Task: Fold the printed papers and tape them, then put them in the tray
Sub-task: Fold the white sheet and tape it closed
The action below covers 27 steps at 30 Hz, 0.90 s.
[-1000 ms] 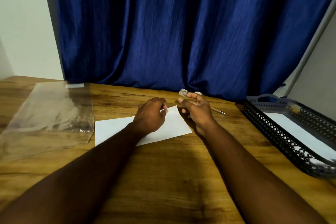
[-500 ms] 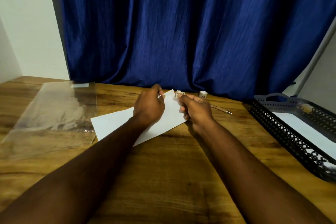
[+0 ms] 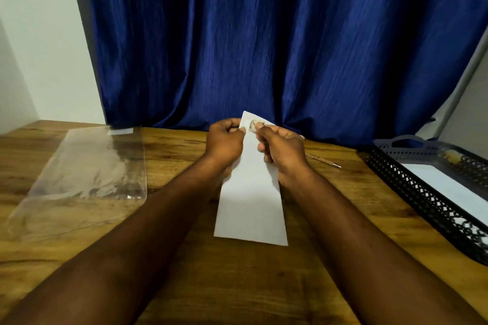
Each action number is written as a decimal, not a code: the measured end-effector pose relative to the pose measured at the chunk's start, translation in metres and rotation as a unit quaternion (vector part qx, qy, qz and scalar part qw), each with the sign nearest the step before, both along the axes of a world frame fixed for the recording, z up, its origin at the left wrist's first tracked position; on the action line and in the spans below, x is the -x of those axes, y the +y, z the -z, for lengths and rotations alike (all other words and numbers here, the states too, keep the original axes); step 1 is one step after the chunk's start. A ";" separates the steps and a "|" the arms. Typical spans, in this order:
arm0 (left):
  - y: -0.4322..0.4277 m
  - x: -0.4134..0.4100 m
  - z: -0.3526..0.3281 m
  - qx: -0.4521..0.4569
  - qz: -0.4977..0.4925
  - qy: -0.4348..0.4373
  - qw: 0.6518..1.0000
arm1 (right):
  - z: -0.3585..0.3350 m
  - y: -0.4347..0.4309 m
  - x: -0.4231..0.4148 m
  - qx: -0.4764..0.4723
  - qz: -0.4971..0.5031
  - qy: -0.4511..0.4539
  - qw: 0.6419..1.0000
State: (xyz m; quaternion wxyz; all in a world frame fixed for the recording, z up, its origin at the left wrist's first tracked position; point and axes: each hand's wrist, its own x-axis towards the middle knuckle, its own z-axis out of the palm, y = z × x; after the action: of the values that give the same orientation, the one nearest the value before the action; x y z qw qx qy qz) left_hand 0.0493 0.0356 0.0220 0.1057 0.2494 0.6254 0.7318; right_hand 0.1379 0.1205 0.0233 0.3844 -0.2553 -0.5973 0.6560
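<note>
Centre stage goes to the folded paper point(image 3: 250, 206), a long white strip with its long axis running straight away from the person. The near end is at or just over the surface point(image 3: 237, 285), I can't tell which, and the far end is lifted between the two hands. Left hand point(image 3: 225, 144) pinches the far left corner, fingers curled round the edge. Right hand point(image 3: 282, 152) grips the far right edge, and its thumb comes in beside a small brownish scrap point(image 3: 254, 125) at the top. That looks like tape, though it's too small to call for sure. So both hands are closed on the paper, side by side, thumbs nearly meeting.

My read: this is the taping step, the fold being sealed at that far end, with the drop-off not yet begun. Now look right. The black mesh tray point(image 3: 422, 196) sits well off to that side, one white sheet point(image 3: 443, 185) already lying inside. That's the relation that matters. The tray is on the right hand's side, so that's the nearer hand for the carry. The strip would want turning to lie along the tray's length rather than across it.

Elsewhere there's a pen point(image 3: 323, 161) just beyond the right hand, a clear plastic sleeve point(image 3: 87, 174) flat on the left, and a blue curtain point(image 3: 264, 47) behind it all.
</note>
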 end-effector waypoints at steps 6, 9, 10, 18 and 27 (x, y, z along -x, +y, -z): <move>-0.002 -0.002 0.015 0.005 0.063 -0.070 0.996 | 0.007 0.001 0.002 -0.043 -0.006 -0.023 0.999; -0.003 -0.004 0.018 -0.001 0.082 -0.092 0.992 | 0.010 0.001 0.002 -0.024 0.000 -0.021 0.999; -0.003 -0.005 0.019 -0.003 0.083 -0.096 0.992 | 0.011 0.000 0.002 -0.021 0.003 -0.022 1.000; -0.004 -0.008 0.024 -0.006 0.062 -0.088 0.994 | 0.015 -0.004 0.001 -0.059 0.026 -0.039 0.997; -0.005 -0.011 0.023 -0.056 0.090 -0.081 0.991 | 0.016 -0.005 0.002 -0.076 0.047 -0.033 0.995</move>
State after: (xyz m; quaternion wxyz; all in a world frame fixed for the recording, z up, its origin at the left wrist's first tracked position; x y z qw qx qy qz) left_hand 0.0605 0.0303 -0.0006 0.2076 0.2504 0.5480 0.7706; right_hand 0.1357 0.1159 0.0071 0.4131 -0.2749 -0.6452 0.5810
